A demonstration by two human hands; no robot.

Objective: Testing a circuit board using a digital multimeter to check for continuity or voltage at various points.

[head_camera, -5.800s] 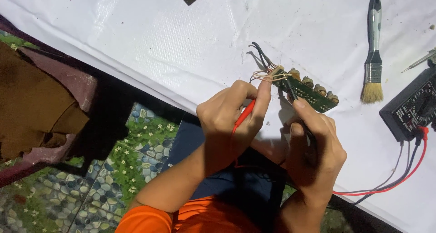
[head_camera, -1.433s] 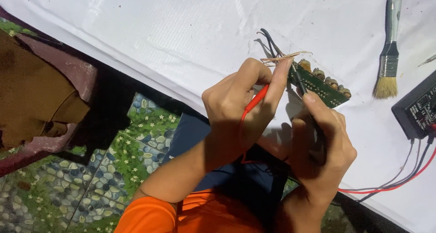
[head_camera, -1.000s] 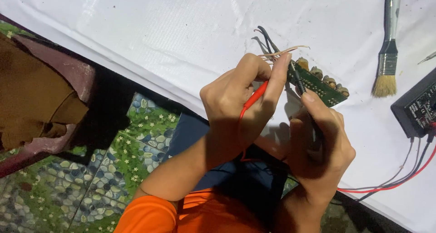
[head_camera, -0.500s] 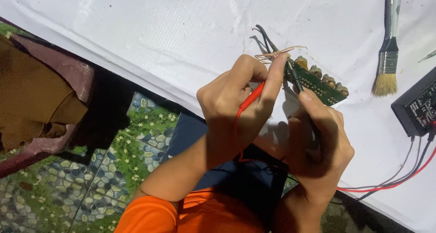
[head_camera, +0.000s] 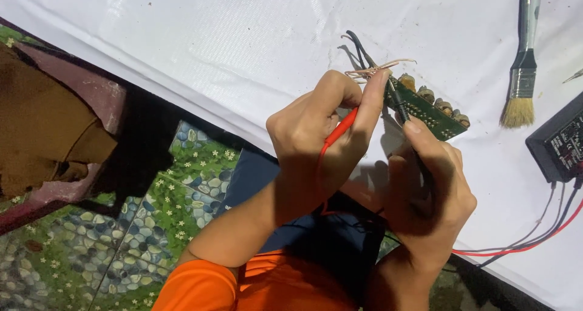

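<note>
Left grip [head_camera: 322, 147] is pinching a red probe [head_camera: 337, 129] between thumb and forefinger, its tip hidden behind the fingers at the near end of a green circuit board [head_camera: 428, 109]. Right grip [head_camera: 428, 189] is closing around a black probe [head_camera: 401, 108], the slim black shaft running up from under the forefinger and its tip touching the board's face. Board is sitting on the white-covered desk [head_camera: 212, 50], just beyond both hands, lying at a slant from upper left to lower right; it is narrow and dark green, speckled with small solder points, with a row of brownish round components standing along its far edge. At its left end a tuft of wires [head_camera: 370, 65] is sticking out: dark leads pointing up, pale bare strands curling sideways. To the right, well apart from the board, a paintbrush [head_camera: 522, 68] is lying with metal ferrule and pale bristles pointing toward the person. At the right edge a black meter [head_camera: 559, 144] is showing only its corner, with small pale markings too fine to make out. Red and black leads [head_camera: 528, 241] are trailing from it across the sheet toward the right wrist. Orange sleeves are showing at bottom; patterned green floor [head_camera: 121, 238] below the desk edge.
</note>
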